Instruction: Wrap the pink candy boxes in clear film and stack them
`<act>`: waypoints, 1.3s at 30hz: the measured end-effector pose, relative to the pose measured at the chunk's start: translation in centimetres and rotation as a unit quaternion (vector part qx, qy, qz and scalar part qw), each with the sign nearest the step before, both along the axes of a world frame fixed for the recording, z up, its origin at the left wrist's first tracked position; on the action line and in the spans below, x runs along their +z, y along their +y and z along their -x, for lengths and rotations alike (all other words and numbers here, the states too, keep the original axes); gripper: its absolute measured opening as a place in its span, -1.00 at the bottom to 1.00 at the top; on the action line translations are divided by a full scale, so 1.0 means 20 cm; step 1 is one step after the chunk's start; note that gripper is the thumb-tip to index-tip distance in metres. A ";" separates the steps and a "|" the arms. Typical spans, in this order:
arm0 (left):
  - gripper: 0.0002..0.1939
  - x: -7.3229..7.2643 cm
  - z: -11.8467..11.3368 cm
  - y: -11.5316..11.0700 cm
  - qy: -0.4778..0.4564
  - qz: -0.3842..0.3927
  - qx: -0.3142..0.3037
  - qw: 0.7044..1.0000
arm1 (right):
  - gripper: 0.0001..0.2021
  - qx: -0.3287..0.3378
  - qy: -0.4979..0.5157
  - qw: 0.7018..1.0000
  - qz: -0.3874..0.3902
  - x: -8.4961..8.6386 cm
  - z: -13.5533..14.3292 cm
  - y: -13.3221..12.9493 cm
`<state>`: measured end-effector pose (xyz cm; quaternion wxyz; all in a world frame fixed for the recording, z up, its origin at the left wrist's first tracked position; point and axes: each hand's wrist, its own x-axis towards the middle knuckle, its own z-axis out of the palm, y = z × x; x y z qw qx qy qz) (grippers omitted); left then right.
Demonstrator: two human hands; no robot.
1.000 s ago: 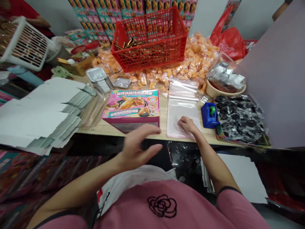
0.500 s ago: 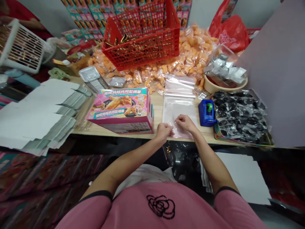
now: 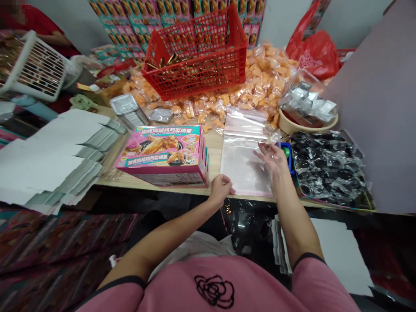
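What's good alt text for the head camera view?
A person's left hand is at the near edge of clear plastic bags on a wooden table, the right hand over them, fingers spread. A chicken-print box sits left, a blue tape dispenser right; behind, a red basket stands amid wrapped orange pieces.

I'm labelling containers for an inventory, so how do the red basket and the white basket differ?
The red basket has a fine lattice of small openings, while the white basket has longer slots in rows. The red basket sits among wrapped orange pieces at the back; the white basket is at the far left, partly cut off by the picture's edge. Both have openwork walls and hold shiny, gold-brown items.
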<state>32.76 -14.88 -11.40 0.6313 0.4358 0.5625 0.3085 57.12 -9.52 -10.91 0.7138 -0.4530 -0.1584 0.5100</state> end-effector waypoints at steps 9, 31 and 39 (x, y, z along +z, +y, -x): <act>-0.32 0.20 0.08 -0.16 0.192 -0.429 -0.162 0.868 | -0.85 -0.022 0.165 0.974 -0.156 0.31 -0.11 0.13; -0.83 1.08 0.10 0.49 -0.260 -0.298 -0.065 0.916 | -0.84 -0.051 -0.104 0.968 -0.221 0.58 0.59 -0.37; -0.80 1.12 0.83 0.86 -0.134 -0.359 -0.011 0.924 | -0.62 -0.016 -0.301 0.951 -0.063 0.43 0.87 -0.12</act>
